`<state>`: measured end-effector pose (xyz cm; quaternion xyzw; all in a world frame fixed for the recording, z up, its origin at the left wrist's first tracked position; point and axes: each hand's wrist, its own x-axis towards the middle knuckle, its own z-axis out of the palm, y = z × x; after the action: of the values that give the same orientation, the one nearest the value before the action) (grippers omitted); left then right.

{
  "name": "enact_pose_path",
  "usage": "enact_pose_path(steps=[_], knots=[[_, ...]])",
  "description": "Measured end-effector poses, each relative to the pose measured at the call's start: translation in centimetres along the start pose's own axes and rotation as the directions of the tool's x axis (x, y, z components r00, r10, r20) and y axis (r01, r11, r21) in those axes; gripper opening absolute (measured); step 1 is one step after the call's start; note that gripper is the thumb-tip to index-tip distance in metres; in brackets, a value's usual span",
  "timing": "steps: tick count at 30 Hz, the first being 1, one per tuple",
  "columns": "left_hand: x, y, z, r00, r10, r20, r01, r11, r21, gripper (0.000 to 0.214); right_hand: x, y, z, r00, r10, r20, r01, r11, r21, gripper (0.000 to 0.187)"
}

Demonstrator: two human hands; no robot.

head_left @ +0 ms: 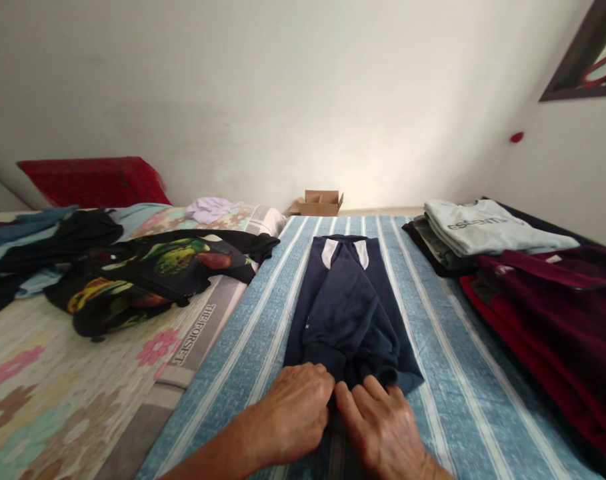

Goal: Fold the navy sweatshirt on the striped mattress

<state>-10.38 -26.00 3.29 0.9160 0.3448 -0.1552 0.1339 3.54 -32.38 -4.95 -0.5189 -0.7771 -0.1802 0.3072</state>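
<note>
A navy garment (347,307) with white shoulder patches lies lengthwise on the blue striped sheet (443,373), its sleeves folded inward. My left hand (295,413) and my right hand (383,427) sit side by side at its near hem. Both have fingers curled and pinched onto the hem's edge.
A pile of loose dark and printed clothes (133,273) lies on the floral cover at left. Folded shirts (483,230) and maroon garments (547,307) are stacked at right. A small cardboard box (319,202) sits by the far wall, and a red pillow (93,180) at back left.
</note>
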Motion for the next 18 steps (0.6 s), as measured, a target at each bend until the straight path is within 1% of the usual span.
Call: enact_pose_path(steps=[4, 11, 13, 15, 18], knots=[[-0.2, -0.1, -0.1, 0.999, 0.044, 0.025, -0.044, 0.999, 0.027, 0.027, 0.0, 0.0, 0.2, 1.0, -0.012, -0.006, 0.012, 0.999, 0.051, 0.042], [-0.3, -0.4, 0.0, 0.995, 0.088, 0.046, -0.089, 0.995, 0.038, 0.026, 0.3, 0.3, 0.0, 0.998, -0.066, -0.021, 0.068, 0.995, 0.074, 0.034], [-0.7, -0.7, -0.6, 0.994, 0.107, 0.039, -0.107, 0.994, 0.004, 0.022, 0.3, 0.4, -0.1, 0.997, -0.081, -0.012, 0.082, 0.994, 0.075, 0.029], [-1.2, -1.3, -1.6, 0.99, 0.143, 0.017, -0.141, 0.987, -0.077, 0.017, 0.3, 0.6, -0.2, 0.996, -0.093, -0.007, 0.093, 0.993, 0.072, 0.025], [-0.8, -2.7, -3.4, 0.972, 0.22, -0.082, -0.233, 0.95, -0.207, 0.016, 0.3, 0.6, -0.3, 0.996, -0.093, -0.005, 0.093, 0.994, 0.051, 0.019]])
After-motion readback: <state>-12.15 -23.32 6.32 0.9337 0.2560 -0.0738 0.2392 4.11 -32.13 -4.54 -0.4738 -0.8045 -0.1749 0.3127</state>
